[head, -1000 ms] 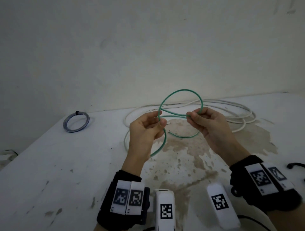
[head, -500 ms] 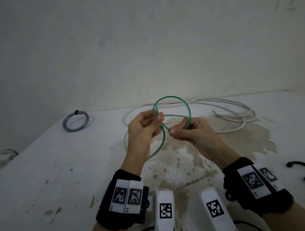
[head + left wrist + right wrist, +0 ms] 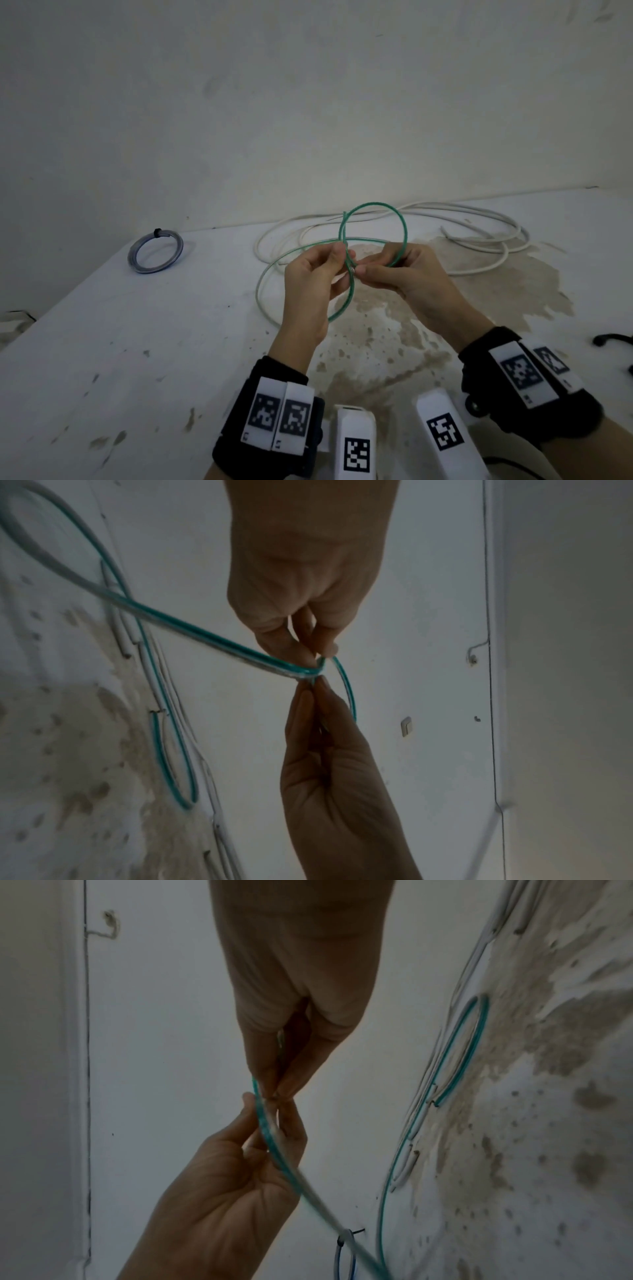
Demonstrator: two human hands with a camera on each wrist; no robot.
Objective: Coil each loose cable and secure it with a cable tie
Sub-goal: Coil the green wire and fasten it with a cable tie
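Since a second ago the thin green cable (image 3: 373, 219) has tightened from a wide loop into a smaller one, and the right hand (image 3: 407, 274) has slid left to meet the left hand (image 3: 315, 277). Both pinch the crossing, held above the stained white table (image 3: 137, 342), nearer than the loose white cable (image 3: 479, 222). Keeping that crossing firmly pinched should stop the springy loops opening.

Illumination dim, diffuse, cool-toned; no glare, shadows faint. Wrist views darker, with motion blur on the near green cable (image 3: 205, 639); edges bowed by wide-angle distortion
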